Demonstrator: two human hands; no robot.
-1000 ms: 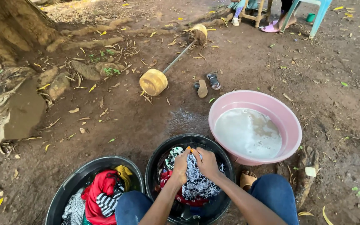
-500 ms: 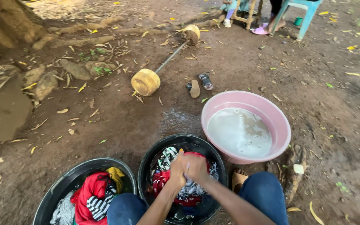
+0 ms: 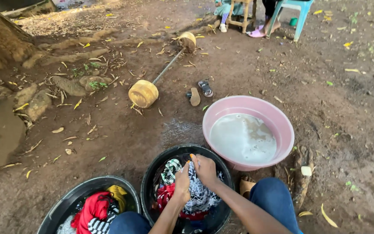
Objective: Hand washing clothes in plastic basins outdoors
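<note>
Left hand (image 3: 182, 182): clenched on the black-and-white patterned cloth (image 3: 198, 193)
Right hand (image 3: 205, 169): gripping the same cloth, right beside the left
Cloth: bunched over the middle black basin (image 3: 150, 182)
Nearby: pink basin (image 3: 282, 125) of cloudy water

The lower edge cuts off the left black basin (image 3: 61, 208) and both knees; people on chairs (image 3: 288, 8) show only feet; the patterned cloth (image 3: 198, 190) hides the hands' palms
</note>
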